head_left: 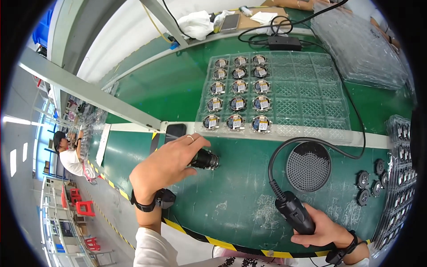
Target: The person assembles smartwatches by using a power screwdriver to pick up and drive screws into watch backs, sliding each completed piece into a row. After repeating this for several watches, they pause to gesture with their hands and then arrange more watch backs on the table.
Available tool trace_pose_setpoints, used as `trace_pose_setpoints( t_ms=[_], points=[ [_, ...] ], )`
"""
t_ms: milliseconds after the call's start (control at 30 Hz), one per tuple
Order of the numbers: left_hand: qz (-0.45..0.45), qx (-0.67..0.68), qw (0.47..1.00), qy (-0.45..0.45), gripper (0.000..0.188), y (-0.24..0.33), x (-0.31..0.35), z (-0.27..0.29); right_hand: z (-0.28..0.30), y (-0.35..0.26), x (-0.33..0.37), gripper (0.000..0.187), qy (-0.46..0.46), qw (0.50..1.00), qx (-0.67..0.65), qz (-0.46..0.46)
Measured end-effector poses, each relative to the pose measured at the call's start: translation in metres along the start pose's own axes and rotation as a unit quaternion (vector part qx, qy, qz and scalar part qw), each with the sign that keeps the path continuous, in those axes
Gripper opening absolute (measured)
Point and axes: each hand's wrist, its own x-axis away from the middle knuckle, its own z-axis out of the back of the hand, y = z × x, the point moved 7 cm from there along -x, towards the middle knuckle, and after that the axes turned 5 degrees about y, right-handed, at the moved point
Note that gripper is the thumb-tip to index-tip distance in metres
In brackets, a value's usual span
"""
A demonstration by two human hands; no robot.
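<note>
Around a short black cylindrical part (203, 159) with a metallic-looking end, my left hand (167, 162) has its fingers on the far side and its thumb on the near side. The palm hides the rest of the part. A ring shows on one finger. My right hand (322, 229) grips a black corded hand tool (295, 213) near the front edge; its cable leaves the upper end. Ahead lies a clear plastic tray (309, 91) with round electronic modules (238, 103) in its left three columns. The tray's right columns hold no modules.
A round grey perforated disc (308, 167) lies right of centre, with several small black round parts (363, 179) beyond it. Stacked clear trays (360, 49) stand at the far right. A grey frame beam (93, 93) crosses the left. The cable runs to a black adapter (284, 43).
</note>
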Motion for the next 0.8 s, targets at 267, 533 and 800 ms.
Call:
trace_pose_setpoints(
  t_ms=[267,533,800],
  points=[
    [0.021,0.016,1.0,-0.004,0.053,-0.008,-0.002,-0.01,0.001,0.004,0.0,0.07,-0.011,1.0,-0.002,-0.016],
    [-0.017,-0.008,0.999,0.04,0.051,-0.007,-0.002,-0.009,0.001,0.007,0.0,0.066,-0.003,1.0,-0.009,-0.012],
    [-0.007,-0.019,0.999,0.037,0.047,-0.003,-0.001,-0.009,-0.003,-0.002,-0.002,0.059,-0.009,1.0,0.012,-0.016]
  ],
)
